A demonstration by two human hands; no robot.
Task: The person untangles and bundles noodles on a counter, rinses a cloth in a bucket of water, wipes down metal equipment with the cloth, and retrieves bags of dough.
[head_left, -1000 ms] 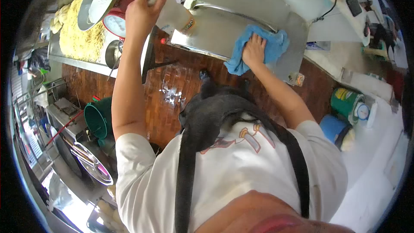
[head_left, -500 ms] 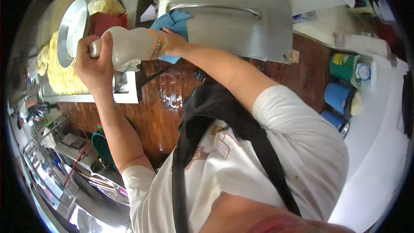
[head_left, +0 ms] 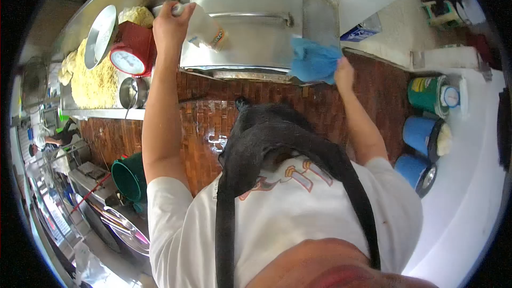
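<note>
At the upper left, my left hand [head_left: 173, 18] is closed round the neck of a translucent bottle [head_left: 205, 29] with an orange label. The bottle is tilted over the left part of a stainless steel lid [head_left: 250, 40] with a long handle [head_left: 256, 17]. My right hand [head_left: 344, 72] grips the edge of a blue cloth [head_left: 313, 60] at the lid's right front corner. Part of the cloth hangs past the front edge, above the wooden floor. The right fingers are slightly blurred.
To the left, a counter holds yellow noodles [head_left: 93, 85], a red scale [head_left: 133, 48], a metal bowl [head_left: 101, 36] and a small pot [head_left: 132, 93]. A green bin [head_left: 128, 178] stands lower left. Blue containers [head_left: 418, 133] stand at right. A person [head_left: 61, 136] is far left.
My right hand has swept the cloth from the left side of the lid to its right front corner. My left hand has moved up and right with the bottle.
</note>
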